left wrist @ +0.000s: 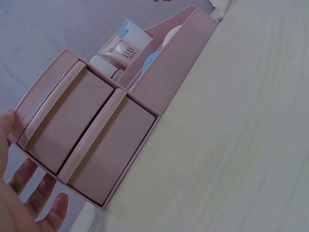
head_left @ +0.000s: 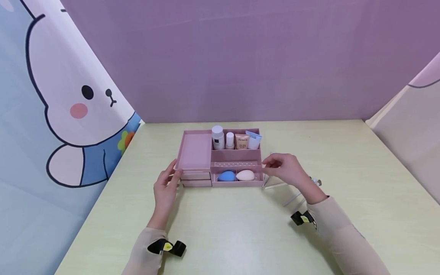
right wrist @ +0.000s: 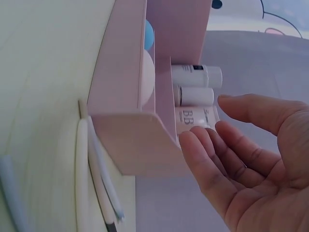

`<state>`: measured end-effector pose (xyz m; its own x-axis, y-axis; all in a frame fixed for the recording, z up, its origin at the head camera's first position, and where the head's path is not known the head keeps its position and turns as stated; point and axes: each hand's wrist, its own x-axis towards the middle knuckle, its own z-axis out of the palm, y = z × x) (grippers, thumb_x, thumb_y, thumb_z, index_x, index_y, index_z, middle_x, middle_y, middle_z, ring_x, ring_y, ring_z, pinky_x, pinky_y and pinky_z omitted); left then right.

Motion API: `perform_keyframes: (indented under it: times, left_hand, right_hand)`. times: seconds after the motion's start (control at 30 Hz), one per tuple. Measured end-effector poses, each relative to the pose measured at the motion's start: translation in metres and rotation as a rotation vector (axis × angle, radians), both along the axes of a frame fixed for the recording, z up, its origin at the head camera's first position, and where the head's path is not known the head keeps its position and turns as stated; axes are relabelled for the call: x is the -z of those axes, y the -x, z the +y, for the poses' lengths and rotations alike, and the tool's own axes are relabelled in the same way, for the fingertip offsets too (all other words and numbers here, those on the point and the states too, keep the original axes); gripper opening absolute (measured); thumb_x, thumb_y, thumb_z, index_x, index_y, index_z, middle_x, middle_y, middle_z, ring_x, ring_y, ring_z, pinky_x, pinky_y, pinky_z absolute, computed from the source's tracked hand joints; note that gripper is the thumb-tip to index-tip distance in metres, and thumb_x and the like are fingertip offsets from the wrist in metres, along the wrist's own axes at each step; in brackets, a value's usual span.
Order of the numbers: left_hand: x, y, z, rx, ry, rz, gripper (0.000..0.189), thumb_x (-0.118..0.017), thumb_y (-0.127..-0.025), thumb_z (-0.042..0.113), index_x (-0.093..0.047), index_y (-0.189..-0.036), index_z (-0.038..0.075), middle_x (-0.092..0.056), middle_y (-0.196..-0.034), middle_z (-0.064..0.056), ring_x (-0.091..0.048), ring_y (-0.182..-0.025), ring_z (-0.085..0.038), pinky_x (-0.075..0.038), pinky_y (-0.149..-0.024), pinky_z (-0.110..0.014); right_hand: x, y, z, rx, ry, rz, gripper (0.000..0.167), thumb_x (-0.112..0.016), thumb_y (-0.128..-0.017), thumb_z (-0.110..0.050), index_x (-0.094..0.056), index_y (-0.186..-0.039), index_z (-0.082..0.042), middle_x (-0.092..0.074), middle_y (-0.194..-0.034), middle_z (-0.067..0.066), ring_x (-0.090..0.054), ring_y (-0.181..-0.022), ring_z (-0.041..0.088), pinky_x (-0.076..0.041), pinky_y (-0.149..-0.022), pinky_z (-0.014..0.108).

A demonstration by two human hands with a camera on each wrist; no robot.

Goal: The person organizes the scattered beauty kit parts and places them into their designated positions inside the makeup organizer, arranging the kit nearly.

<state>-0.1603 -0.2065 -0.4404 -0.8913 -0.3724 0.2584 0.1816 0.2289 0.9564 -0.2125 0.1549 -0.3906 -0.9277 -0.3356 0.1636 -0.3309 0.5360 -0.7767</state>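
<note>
A pink desktop organizer (head_left: 194, 151) stands on the table with two drawers (left wrist: 108, 150) at its left front. Its back compartment holds a white bottle (head_left: 218, 137), a smaller white-capped bottle (head_left: 230, 140), a BB cream tube (head_left: 242, 141) and a pale blue tube (head_left: 254, 140). A blue makeup sponge (head_left: 227, 176) and a pale pink one (head_left: 245, 175) sit in the front compartment. My left hand (head_left: 166, 191) touches the organizer's left side, thumb at the top front corner. My right hand (right wrist: 251, 164), fingers loosely bent and holding nothing, is beside its right side; contact is unclear.
Several slim stick-like handles (right wrist: 82, 174) lie on the table (head_left: 220, 229) right of the organizer, partly hidden under my right hand and wrist in the head view. A purple backdrop (head_left: 254, 61) rises behind the table; a cartoon-printed cloth (head_left: 65, 114) hangs at the left.
</note>
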Motion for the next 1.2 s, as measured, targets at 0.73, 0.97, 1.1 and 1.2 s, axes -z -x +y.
perform_keyframes:
  times: [0.73,0.97,1.1,1.2]
  left_hand:
    - [-0.002,-0.001,0.0,0.01,-0.002,-0.019,0.038,-0.064,-0.099,0.016,-0.062,-0.137,0.013,-0.058,-0.097,0.007,-0.056,-0.087,-0.005,-0.055,-0.07,-0.02]
    - [-0.003,-0.002,-0.001,0.011,-0.009,-0.026,0.038,-0.065,-0.099,0.016,-0.063,-0.137,0.014,-0.058,-0.096,0.008,-0.057,-0.087,-0.004,-0.056,-0.07,-0.021]
    - [-0.022,-0.012,0.007,0.013,-0.002,-0.03,0.038,-0.063,-0.099,0.009,-0.061,-0.136,0.006,-0.057,-0.093,0.009,-0.056,-0.083,-0.002,-0.056,-0.069,-0.021]
    - [-0.036,-0.019,0.013,0.012,0.013,-0.037,0.038,-0.062,-0.098,0.005,-0.059,-0.136,0.0,-0.056,-0.092,0.009,-0.055,-0.081,-0.001,-0.056,-0.069,-0.021]
  right_hand:
    - [0.006,-0.01,0.051,0.067,0.067,-0.202,0.031,-0.074,-0.089,-0.009,-0.064,-0.108,0.014,-0.065,-0.084,0.011,-0.066,-0.07,0.02,-0.061,-0.067,0.036]
    - [0.014,-0.014,0.074,0.108,0.075,-0.268,0.035,-0.073,-0.09,-0.01,-0.062,-0.111,0.015,-0.066,-0.083,0.011,-0.068,-0.069,0.019,-0.061,-0.067,0.033]
    - [0.018,-0.019,0.086,0.128,0.076,-0.297,0.036,-0.073,-0.09,-0.01,-0.061,-0.112,0.016,-0.067,-0.083,0.013,-0.068,-0.068,0.019,-0.061,-0.065,0.033]
    - [0.021,-0.022,0.095,0.136,0.062,-0.312,0.034,-0.072,-0.09,-0.01,-0.062,-0.11,0.015,-0.068,-0.083,0.013,-0.068,-0.067,0.02,-0.061,-0.064,0.034]
